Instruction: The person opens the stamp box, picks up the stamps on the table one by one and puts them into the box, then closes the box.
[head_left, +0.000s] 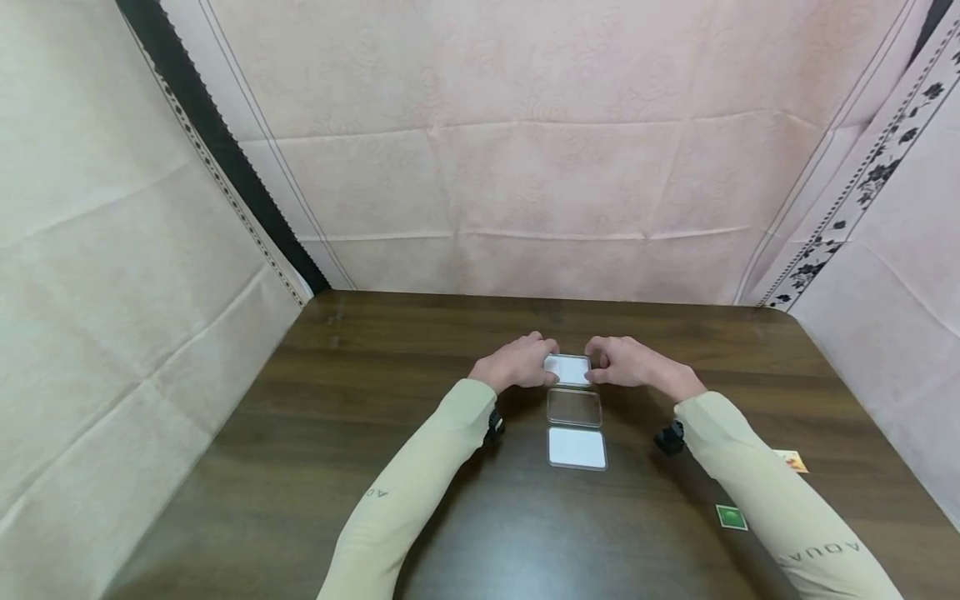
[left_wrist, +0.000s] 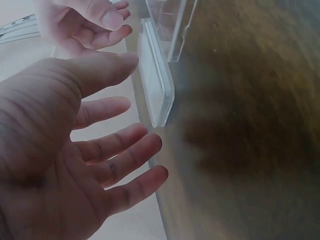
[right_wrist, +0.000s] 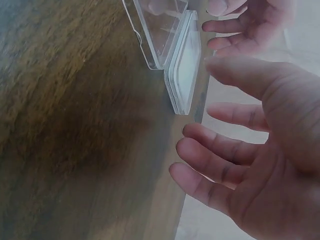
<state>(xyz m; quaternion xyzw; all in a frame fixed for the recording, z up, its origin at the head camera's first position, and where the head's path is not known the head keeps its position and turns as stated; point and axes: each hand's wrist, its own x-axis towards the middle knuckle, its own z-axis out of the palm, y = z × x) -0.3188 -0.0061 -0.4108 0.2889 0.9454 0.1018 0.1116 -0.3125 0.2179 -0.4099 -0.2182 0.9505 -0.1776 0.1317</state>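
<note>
A small clear plastic case (head_left: 567, 369) with a white inside lies on the table between the two hands. Directly nearer, at its edge, is a clear see-through lid (head_left: 573, 408); whether they are joined is unclear. My left hand (head_left: 521, 362) is at the case's left side and my right hand (head_left: 630, 362) at its right, thumbs close to its edges. In the left wrist view the fingers (left_wrist: 125, 160) are spread and loosely bent, gripping nothing. The right wrist view shows the other hand's fingers (right_wrist: 215, 160) likewise relaxed beside the case.
A white rectangle with a clear border (head_left: 577, 448) lies just nearer than the lid. A green card (head_left: 732, 517) and a partly covered orange-and-white card (head_left: 792, 461) lie by the right forearm. Pale cloth (head_left: 555, 183) hangs behind the brown wooden table (head_left: 300, 467).
</note>
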